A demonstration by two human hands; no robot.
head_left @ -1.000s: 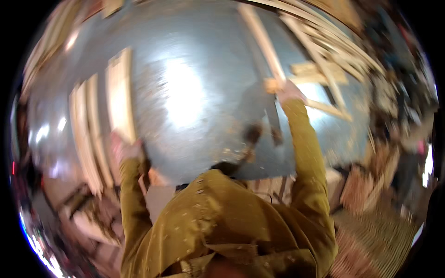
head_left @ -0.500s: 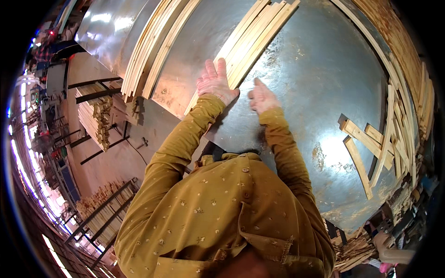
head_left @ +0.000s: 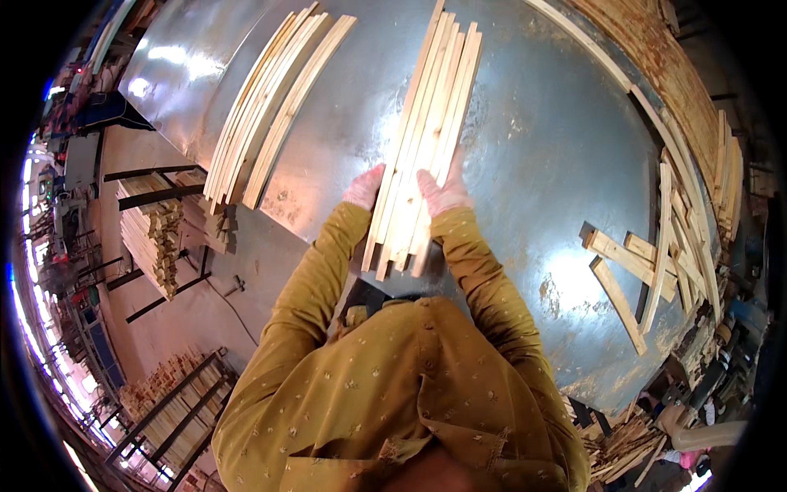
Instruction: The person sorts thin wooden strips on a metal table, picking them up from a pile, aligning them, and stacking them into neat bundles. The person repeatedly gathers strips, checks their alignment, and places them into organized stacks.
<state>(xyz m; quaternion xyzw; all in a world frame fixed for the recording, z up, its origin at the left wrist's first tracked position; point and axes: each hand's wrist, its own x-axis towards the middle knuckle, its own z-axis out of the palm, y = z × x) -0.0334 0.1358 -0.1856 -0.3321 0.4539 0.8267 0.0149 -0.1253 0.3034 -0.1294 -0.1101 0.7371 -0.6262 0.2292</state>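
Metal, grey and scuffed with glare spots, faced the broad table (head_left: pixel 525 197); left of the table lay a pale floor (head_left: pixel 172 324), and brown boards (head_left: pixel 684 98) ran along the table's right side. Half a second earlier the left hand had been spread on the strip bundle (head_left: pixel 422 139), which slanted away to the right, and the right hand was apart from it. By this frame the bundle pointed more nearly straight across the table from its near edge, and both hands flanked it. The right hand (head_left: pixel 447 193) gripped it, thumb on top; the left hand (head_left: pixel 366 187) touched its left side, but how far those fingers closed could not be told. One bundle showed at least four strips. Two strip groups, one wide (head_left: pixel 264 107), one narrow (head_left: pixel 299 111), lay at the table's left; two racks (head_left: pixel 156 193) (head_left: pixel 176 402) stood beyond it.
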